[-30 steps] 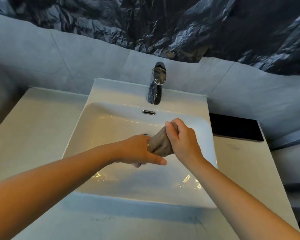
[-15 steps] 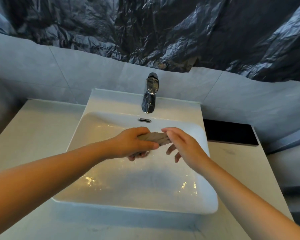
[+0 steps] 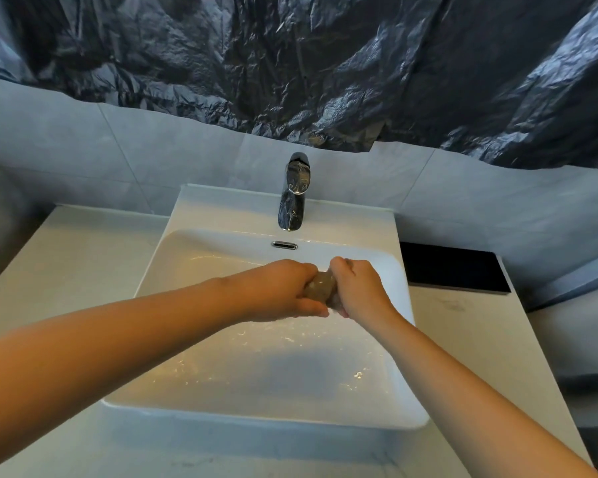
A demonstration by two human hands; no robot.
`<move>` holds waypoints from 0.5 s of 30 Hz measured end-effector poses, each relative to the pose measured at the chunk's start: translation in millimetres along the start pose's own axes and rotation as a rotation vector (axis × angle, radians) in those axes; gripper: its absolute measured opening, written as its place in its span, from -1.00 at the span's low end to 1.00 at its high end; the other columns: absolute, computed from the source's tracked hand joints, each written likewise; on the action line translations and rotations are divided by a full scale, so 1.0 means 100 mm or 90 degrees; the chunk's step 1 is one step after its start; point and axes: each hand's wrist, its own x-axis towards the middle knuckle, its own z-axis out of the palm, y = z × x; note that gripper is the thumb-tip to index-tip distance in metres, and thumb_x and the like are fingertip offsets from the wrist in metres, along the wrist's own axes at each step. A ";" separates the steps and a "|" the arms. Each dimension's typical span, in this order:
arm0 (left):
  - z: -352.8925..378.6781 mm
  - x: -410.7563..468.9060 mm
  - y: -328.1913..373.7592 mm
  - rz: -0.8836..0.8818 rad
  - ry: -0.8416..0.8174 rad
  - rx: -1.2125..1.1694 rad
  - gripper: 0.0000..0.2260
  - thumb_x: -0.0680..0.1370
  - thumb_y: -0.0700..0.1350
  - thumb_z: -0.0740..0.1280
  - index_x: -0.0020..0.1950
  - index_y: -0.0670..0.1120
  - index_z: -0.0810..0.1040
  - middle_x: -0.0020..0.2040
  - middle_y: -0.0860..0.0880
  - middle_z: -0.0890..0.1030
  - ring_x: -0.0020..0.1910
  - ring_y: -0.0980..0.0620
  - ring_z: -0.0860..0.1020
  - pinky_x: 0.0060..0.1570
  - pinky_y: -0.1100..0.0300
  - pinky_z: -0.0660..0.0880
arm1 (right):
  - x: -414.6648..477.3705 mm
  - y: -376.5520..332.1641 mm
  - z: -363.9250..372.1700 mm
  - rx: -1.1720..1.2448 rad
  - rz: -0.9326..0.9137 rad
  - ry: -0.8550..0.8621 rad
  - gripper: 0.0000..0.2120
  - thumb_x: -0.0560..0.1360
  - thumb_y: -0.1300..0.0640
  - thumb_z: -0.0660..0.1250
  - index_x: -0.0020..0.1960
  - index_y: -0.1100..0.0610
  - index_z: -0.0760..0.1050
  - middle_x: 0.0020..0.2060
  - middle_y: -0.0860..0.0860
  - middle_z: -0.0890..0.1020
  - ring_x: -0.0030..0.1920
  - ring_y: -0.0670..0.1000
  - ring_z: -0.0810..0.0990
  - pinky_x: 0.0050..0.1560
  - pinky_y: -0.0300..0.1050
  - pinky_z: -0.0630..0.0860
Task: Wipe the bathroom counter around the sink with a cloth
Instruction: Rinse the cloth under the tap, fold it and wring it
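Crumpled black plastic sheet (image 3: 325, 63) fills the top of the frame over grey wall tiles. Below it the pale bench (image 3: 69, 257) spans the frame and carries a white rectangular sink (image 3: 221, 212) at the centre. The basin holds only a wet film and scattered drops that glint on its floor. A flat black slab (image 3: 453, 267) lies on the bench just right of the sink, against the wall. A chrome tap (image 3: 294, 194) stands at the sink's back edge, its spout aimed down at the basin. Both hands meet over the basin, right of centre. The left hand (image 3: 280, 291) and right hand (image 3: 358, 288) are each clenched round an end of the grey cloth (image 3: 320, 288). Half a second ago the right hand's fingers were loose and the cloth stretched longer between the hands. Now the fists almost touch and the cloth is a short wad. Its long axis runs roughly left to right across the frame, with both ends hidden inside the hands.
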 end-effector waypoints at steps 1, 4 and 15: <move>-0.01 0.00 0.00 0.021 0.004 0.068 -0.72 0.52 0.15 0.32 0.01 -0.03 0.40 -0.27 0.09 0.43 -0.30 0.13 0.43 -0.35 0.29 0.31 | 0.01 -0.01 -0.02 -0.001 0.046 -0.045 -0.67 0.55 0.08 0.06 -0.31 0.19 0.36 -0.47 0.14 0.44 -0.49 0.02 0.37 -0.41 -0.16 0.34; 0.01 0.02 -0.06 0.081 0.015 0.206 -0.69 0.55 0.15 0.26 0.06 -0.07 0.39 -0.29 0.09 0.36 -0.26 0.05 0.40 -0.32 0.21 0.27 | 0.03 -0.06 -0.14 0.036 0.202 -0.230 -0.69 0.53 0.08 0.01 -0.30 0.20 0.33 -0.52 0.11 0.43 -0.63 -0.05 0.20 -0.57 -0.32 0.14; -0.05 0.02 -0.20 -0.066 -0.030 -0.521 -0.67 0.54 0.09 0.31 -0.03 -0.19 0.44 -0.32 -0.09 0.48 -0.43 0.06 0.43 -0.44 0.26 0.36 | -0.20 0.12 -0.28 -0.028 -0.239 0.035 -0.51 0.56 -0.27 -0.03 0.42 -0.10 0.19 0.21 -0.11 0.43 0.02 -0.14 0.52 -0.09 -0.32 0.50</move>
